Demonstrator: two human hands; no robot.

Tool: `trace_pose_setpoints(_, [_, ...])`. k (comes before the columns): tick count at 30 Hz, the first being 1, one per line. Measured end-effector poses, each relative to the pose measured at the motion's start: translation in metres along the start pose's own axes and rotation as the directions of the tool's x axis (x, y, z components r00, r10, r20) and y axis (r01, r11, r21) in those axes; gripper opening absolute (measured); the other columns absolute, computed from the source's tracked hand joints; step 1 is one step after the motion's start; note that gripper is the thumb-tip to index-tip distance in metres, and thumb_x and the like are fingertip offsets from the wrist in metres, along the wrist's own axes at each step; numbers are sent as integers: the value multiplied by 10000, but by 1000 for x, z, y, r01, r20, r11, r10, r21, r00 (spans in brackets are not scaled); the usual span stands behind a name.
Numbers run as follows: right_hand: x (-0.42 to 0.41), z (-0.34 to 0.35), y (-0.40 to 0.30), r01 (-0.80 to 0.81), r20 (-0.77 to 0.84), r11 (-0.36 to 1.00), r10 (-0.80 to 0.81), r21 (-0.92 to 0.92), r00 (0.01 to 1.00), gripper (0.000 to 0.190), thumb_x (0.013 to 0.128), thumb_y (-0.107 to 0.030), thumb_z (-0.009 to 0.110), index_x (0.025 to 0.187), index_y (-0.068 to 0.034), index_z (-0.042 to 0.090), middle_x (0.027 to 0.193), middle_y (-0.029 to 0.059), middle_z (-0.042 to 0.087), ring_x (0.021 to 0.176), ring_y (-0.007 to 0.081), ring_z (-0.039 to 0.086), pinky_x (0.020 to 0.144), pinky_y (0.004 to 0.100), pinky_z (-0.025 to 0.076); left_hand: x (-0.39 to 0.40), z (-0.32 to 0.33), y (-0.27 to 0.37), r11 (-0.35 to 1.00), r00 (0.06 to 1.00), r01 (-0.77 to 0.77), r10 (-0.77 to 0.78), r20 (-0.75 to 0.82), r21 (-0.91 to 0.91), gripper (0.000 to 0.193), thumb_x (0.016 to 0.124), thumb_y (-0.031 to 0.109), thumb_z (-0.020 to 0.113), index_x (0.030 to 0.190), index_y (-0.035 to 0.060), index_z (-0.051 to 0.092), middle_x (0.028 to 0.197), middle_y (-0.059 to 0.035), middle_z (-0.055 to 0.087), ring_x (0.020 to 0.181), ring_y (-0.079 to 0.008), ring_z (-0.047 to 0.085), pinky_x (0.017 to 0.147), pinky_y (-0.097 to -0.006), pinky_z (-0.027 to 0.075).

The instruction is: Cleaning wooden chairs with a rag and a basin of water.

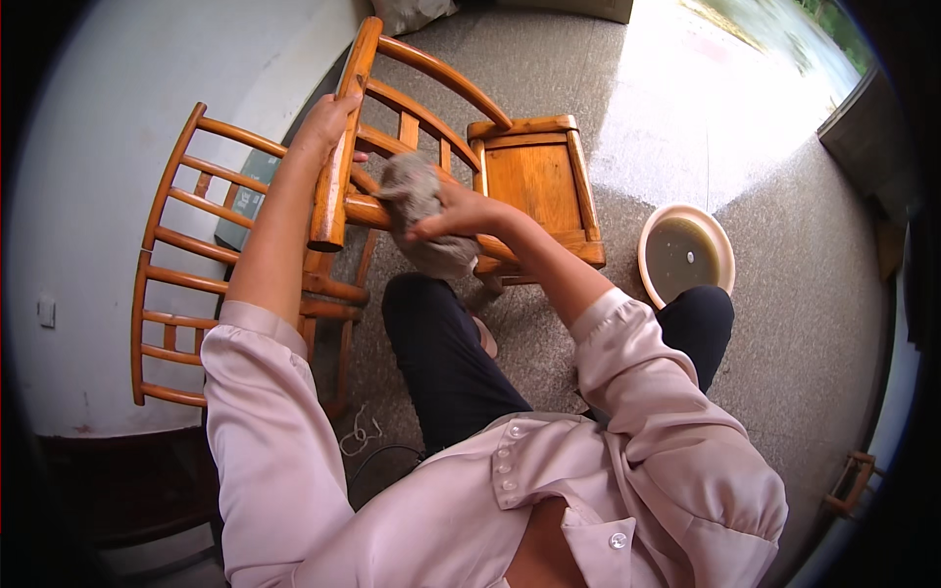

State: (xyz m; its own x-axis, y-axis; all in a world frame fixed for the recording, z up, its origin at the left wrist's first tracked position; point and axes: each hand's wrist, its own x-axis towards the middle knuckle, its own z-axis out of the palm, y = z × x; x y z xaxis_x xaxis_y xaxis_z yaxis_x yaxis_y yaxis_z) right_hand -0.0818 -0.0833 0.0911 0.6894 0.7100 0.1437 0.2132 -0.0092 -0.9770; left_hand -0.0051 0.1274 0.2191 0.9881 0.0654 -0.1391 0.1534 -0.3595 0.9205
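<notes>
A varnished wooden chair [533, 184] stands before me, its ladder-like back towards my left. My left hand [328, 128] grips the thick top rail [345, 158] of that back, with some fingertips showing past its inner side. In my right hand [459, 209] is a bunched grey-brown cloth [423, 213], pressed against the lower side rail of the chair back. Blur softens the cloth's outline, and it covers part of the rail. The panelled seat lies just beyond my right forearm.
A plastic basin [724, 220] of murky water stands on the speckled floor [794, 309] by my right knee. More wooden chairs [195, 235] lean near the white wall [95, 220], partly before a green box [253, 176]. Cord [359, 434] lies by my left side.
</notes>
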Motion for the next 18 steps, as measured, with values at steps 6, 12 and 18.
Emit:
trace_pose_setpoints(6, [-103, -26, 125, -83, -85, 994, 78, -66, 993, 682, 683, -197, 846, 1282, -80, 540, 1147, 69, 626, 1074, 201, 590, 993, 328, 438, -2, 1, 6, 995, 998, 63, -64, 3, 76, 548, 941, 404, 552, 1271, -10, 408, 1086, -203, 516, 860, -312, 635, 518, -403, 620])
trace_pose_setpoints(12, [-124, 14, 108, -260, -463, 912, 90, -318, 882, 615, 675, -170, 826, 1238, -103, 586, 1089, 74, 648, 1079, 203, 602, 940, 340, 478, -5, 0, 3, 997, 999, 30, -28, -21, 70, 527, 936, 388, 564, 1240, -17, 422, 1036, -190, 532, 804, -281, 644, 517, -400, 618])
trace_pose_setpoints(18, [-76, -13, 31, 96, -476, 825, 222, 557, 851, 516, 691, -113, 794, 1172, -62, 615, 1090, 75, 647, 1072, 208, 595, 915, 344, 488, -2, -7, -1, 999, 1000, 9, -9, -1, 49, 469, 928, 370, 585, 1147, -32, 483, 867, -148, 570, 685, -240, 635, 482, -366, 594])
